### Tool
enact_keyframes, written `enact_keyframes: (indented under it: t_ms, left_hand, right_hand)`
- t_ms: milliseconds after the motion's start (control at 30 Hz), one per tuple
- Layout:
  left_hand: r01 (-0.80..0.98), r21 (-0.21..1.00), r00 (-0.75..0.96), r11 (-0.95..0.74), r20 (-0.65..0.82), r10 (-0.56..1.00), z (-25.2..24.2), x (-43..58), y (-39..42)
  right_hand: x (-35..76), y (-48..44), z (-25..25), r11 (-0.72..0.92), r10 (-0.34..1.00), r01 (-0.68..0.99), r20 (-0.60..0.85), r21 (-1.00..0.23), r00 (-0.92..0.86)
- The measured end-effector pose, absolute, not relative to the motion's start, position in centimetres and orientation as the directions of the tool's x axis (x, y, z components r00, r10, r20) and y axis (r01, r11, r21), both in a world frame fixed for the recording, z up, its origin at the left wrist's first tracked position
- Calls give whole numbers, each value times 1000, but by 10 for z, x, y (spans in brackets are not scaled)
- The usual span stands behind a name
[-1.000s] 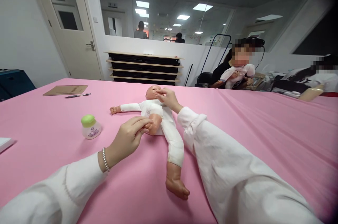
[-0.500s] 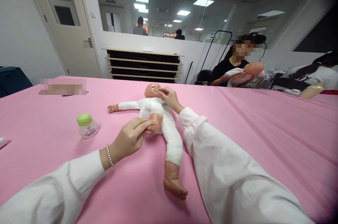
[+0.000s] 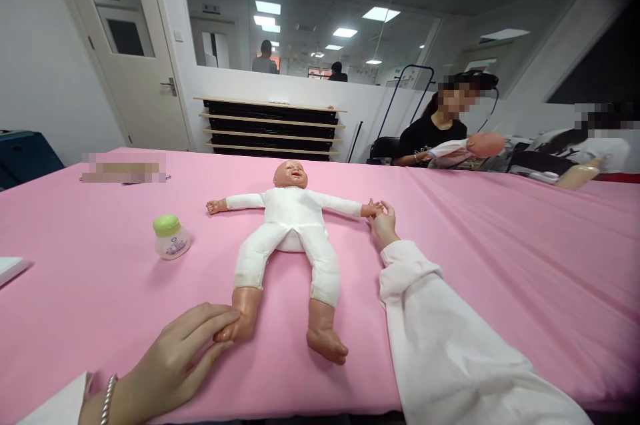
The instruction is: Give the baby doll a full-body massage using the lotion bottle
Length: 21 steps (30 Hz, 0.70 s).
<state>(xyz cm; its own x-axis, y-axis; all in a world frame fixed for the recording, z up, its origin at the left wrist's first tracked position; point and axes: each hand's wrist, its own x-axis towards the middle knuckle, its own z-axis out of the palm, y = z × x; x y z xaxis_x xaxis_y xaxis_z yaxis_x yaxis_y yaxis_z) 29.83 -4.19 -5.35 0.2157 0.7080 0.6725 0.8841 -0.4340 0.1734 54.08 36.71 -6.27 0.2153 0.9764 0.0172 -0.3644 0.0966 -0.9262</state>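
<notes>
A baby doll [image 3: 293, 218] in a white suit lies on its back on the pink tablecloth [image 3: 500, 265], arms and legs spread. My left hand [image 3: 185, 351] pinches the doll's foot near the table's front edge, with the leg stretched straight. My right hand [image 3: 383, 221] holds the doll's small hand out to the right, fingers closed round it. Both my sleeves are white; a bead bracelet sits on my left wrist.
A small jar with a green lid [image 3: 170, 238] stands left of the doll. A white object [image 3: 10, 269] pokes in at the left edge. Two other people [image 3: 440, 135] sit at the far right, one holding another doll. A door and black shelves stand behind.
My left hand has pulled the doll's bent leg down straight toward me. My right hand has left the doll's face and taken its hand out to the right.
</notes>
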Motion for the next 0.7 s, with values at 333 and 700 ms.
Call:
enact_keyframes:
  t_ms: [333,700]
  left_hand:
    - [860,320,204,-397,497,844,-61,306,-40]
    - [454,889,-384,-58,254,888,-50,283,16]
  right_hand:
    - [553,374,-86,149,973,-6,146,-989,176]
    - [534,325,-63,400,831,352,497,-846,251]
